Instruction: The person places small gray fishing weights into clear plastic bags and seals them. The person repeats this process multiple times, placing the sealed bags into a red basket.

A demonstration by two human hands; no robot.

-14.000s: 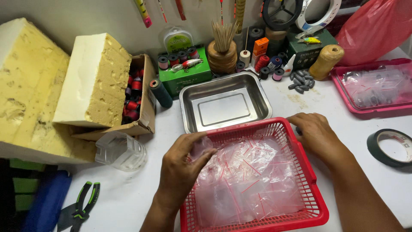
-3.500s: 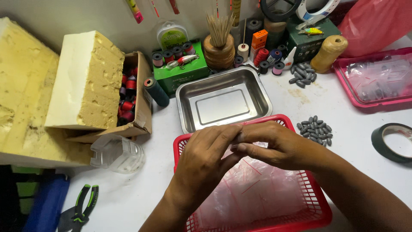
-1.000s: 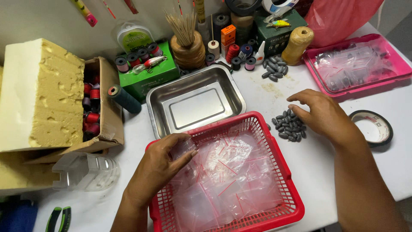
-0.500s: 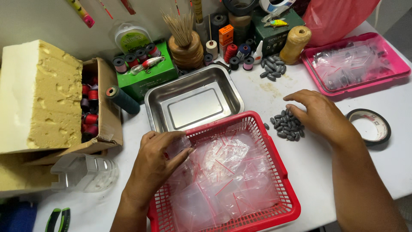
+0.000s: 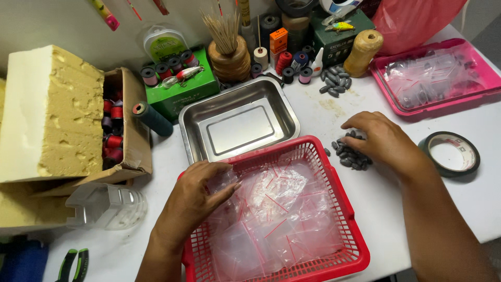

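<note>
A red plastic basket (image 5: pixel 313 149) in front of me holds several small clear zip bags (image 5: pixel 276 214) with red seal strips. My left hand (image 5: pixel 195 196) rests at the basket's left rim and pinches one clear bag near its top corner. My right hand (image 5: pixel 378 138) lies palm down on a small heap of dark grey oval sinkers (image 5: pixel 350 155) on the white table, just right of the basket, its fingers curled over them. Whether it holds any sinkers is hidden.
A steel tray (image 5: pixel 237 125) sits behind the basket. A pink tray of bags (image 5: pixel 436 73), a tape roll (image 5: pixel 451 154), more sinkers (image 5: pixel 334 81), a twine spool (image 5: pixel 364 52), thread spools, a green box (image 5: pixel 177 91), foam blocks (image 5: pixel 55 112) and pliers (image 5: pixel 73 263) surround it.
My right hand has settled lower onto the sinker heap and my left hand has slid slightly over the bags. The view has shifted a little.
</note>
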